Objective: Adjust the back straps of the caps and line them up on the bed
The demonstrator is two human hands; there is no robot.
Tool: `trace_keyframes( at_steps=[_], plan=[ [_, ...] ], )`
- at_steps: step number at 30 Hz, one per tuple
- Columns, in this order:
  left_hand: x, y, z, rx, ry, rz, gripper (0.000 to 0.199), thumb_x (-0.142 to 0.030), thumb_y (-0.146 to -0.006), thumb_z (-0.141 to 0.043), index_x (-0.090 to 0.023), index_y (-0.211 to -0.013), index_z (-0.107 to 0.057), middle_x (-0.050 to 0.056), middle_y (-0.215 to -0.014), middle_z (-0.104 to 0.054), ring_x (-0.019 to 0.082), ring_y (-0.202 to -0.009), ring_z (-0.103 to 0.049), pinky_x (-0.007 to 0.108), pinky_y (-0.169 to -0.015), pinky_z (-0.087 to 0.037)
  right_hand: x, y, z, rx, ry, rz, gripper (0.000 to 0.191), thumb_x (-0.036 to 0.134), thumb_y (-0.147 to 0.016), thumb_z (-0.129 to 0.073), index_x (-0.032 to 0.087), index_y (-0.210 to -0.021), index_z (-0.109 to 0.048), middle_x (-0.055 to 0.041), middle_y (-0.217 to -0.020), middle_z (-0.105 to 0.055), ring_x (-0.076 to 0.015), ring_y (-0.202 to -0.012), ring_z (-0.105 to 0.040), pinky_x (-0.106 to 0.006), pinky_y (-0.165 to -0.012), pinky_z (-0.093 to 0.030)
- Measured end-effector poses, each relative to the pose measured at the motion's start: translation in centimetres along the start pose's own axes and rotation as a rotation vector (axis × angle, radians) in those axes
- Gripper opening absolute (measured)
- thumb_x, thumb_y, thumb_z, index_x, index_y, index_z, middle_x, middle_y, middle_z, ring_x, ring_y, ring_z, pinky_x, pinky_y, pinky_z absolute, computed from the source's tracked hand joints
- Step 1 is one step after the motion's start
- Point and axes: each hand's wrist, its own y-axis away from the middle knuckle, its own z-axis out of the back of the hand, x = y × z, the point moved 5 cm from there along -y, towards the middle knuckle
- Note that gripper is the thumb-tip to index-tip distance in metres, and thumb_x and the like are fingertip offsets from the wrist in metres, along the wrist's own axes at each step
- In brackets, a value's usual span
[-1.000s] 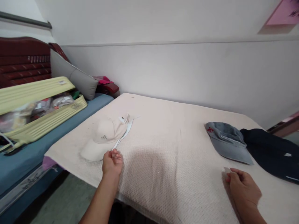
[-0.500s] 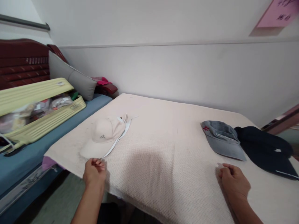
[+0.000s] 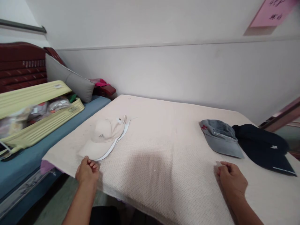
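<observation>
A cream baseball cap (image 3: 103,131) with a small dark logo lies on the left part of the cloth-covered table, its brim pointing toward me and its white strap edge showing on the right side. At the brim's front edge my left hand (image 3: 87,171) is closed, thumb and fingers pinching the rim. My right hand (image 3: 232,179) rests on the cloth as a loose fist, with nothing visible in it. Just beyond it sit a grey-blue cap (image 3: 220,137) with a red emblem and, partly behind that one, a dark navy cap (image 3: 262,147).
The table (image 3: 152,125) has a cream woven cover and stands against a white wall (image 3: 152,72). At left is a blue bed (image 3: 98,104) with a yellow open case (image 3: 51,118) of bagged items and a grey pillow (image 3: 70,79). A pink note (image 3: 269,14) hangs upper right.
My left hand has moved a little left, and the cream cap's brim has swung slightly left with it. My right hand stays in place on the cloth. The view has shifted slightly.
</observation>
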Motion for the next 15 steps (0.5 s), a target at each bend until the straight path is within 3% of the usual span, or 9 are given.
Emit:
trace_keyframes(
  at_steps=[11,15],
  plan=[
    [-1.6,0.9,-1.0,0.005,-0.17,-0.215,0.026,-0.019,-0.063,-0.073,-0.017,-0.066,-0.047,-0.006,-0.054,-0.047,0.007,-0.044,-0.047,0.015,-0.033,-0.033,-0.2,-0.2,-0.2,-0.009,0.003,-0.003,0.026,0.03,-0.072,-0.047,0.02,-0.091,-0.061,-0.0023,-0.062,-0.062,-0.0233,-0.064,-0.057,-0.035,-0.069,-0.041],
    [-0.7,2.6,-2.9,0.158,-0.156,-0.123,0.02,-0.014,-0.064,-0.07,-0.016,-0.066,-0.05,-0.005,-0.056,-0.051,0.009,-0.048,-0.05,0.014,-0.033,-0.032,-0.1,0.0,-0.1,0.007,-0.003,-0.011,0.028,0.03,-0.071,-0.048,0.018,-0.093,-0.062,-0.0041,-0.069,-0.064,-0.0231,-0.066,-0.058,-0.035,-0.07,-0.041]
  ],
)
